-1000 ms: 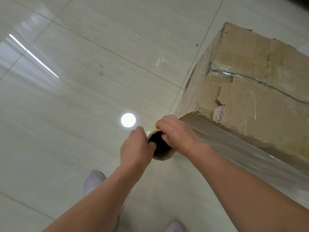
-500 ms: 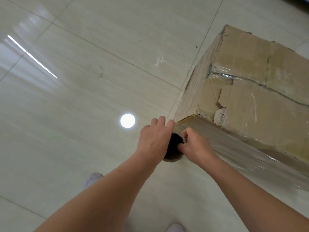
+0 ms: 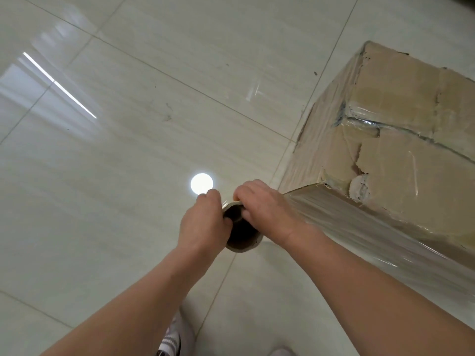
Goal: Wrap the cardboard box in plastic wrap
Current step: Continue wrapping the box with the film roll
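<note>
Both my hands grip the plastic wrap roll (image 3: 243,231) at the cardboard box (image 3: 401,155)'s near corner, on the tiled floor (image 3: 128,176). Left hand (image 3: 203,224) has slid back off the core's mouth to its left rim; right hand (image 3: 267,214) now curls over the top. Film (image 3: 359,227) stretches, seemingly taut, along the box's near side.

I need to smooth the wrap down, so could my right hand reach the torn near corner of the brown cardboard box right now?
Probably yes: the torn corner lies just beyond the right hand with nothing between, but that hand grips the cardboard-cored wrap roll.
</note>
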A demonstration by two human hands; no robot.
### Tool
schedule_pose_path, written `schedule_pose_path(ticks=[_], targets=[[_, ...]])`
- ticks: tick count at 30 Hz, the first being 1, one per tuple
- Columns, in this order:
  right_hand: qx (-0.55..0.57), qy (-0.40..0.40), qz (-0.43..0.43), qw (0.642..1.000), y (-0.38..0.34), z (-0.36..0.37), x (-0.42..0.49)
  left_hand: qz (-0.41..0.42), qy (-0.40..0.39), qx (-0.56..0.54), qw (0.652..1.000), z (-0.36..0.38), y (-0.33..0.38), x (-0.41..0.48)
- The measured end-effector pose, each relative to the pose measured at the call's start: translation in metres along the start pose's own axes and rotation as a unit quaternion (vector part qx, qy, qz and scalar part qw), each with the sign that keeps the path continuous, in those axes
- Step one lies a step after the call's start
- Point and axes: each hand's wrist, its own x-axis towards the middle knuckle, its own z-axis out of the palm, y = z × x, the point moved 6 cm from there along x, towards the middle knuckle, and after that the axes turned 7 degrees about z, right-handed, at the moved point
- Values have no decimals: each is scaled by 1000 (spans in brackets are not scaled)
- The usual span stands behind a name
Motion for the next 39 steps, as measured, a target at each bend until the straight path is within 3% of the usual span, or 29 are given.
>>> schedule_pose_path(ticks=[3, 6, 8, 11, 18, 24, 32, 39], targets=[[-21, 3, -31, 999, -13, 3, 5, -42, 9, -38, 998, 2, -14, -5], [32, -42, 95, 994, 13, 2, 3, -26, -7, -34, 999, 4, -4, -2], [86, -93, 195, 973, 36, 5, -6, -4, -24, -11, 1000, 6, 6, 0], [104, -137, 260, 950, 50, 9, -21, 33, -33, 44, 998, 5, 18, 4], [171, -114, 316, 926, 56, 12, -29, 201, -44, 170, 964, 10, 48, 18], [243, -106, 386, 884, 64, 20, -34, 245, -59, 196, 948, 12, 61, 32], [218, -60, 374, 899, 51, 11, -13, 226, -59, 185, 954, -2, 50, 40], [62, -18, 206, 977, 27, -12, 26, 147, -19, 155, 977, -23, 28, 47]])
